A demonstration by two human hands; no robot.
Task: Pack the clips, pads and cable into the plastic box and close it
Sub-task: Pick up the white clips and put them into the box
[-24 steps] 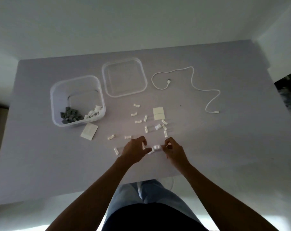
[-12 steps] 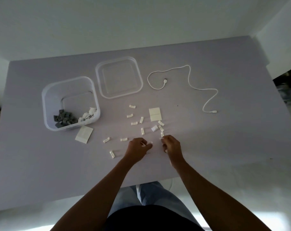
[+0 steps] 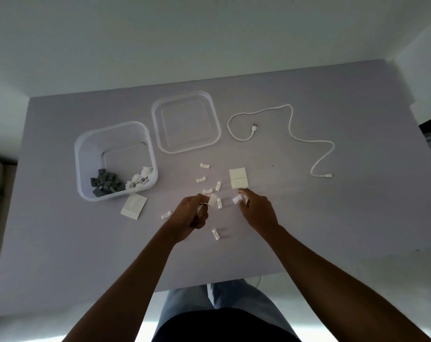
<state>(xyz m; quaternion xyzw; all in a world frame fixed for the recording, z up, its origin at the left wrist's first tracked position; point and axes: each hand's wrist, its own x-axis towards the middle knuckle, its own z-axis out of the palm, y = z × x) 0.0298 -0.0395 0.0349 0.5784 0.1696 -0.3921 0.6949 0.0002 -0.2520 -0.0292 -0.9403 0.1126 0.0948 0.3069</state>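
Mid-gathering on the surface (image 3: 61, 243): left hand (image 3: 188, 218) and right hand (image 3: 256, 212), each grip closed on white clips (image 3: 237, 200). Scattered beyond, loose clips, two pads (image 3: 238, 178). Farther off, plastic box (image 3: 86, 154) partly filled, lid (image 3: 186, 122) off, cable (image 3: 291, 119) unpacked.

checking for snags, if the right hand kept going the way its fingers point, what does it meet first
The right hand points up and slightly left, away from the person. First in that line looks to be the pale pad just beyond its fingertips; height above the table is unclear.
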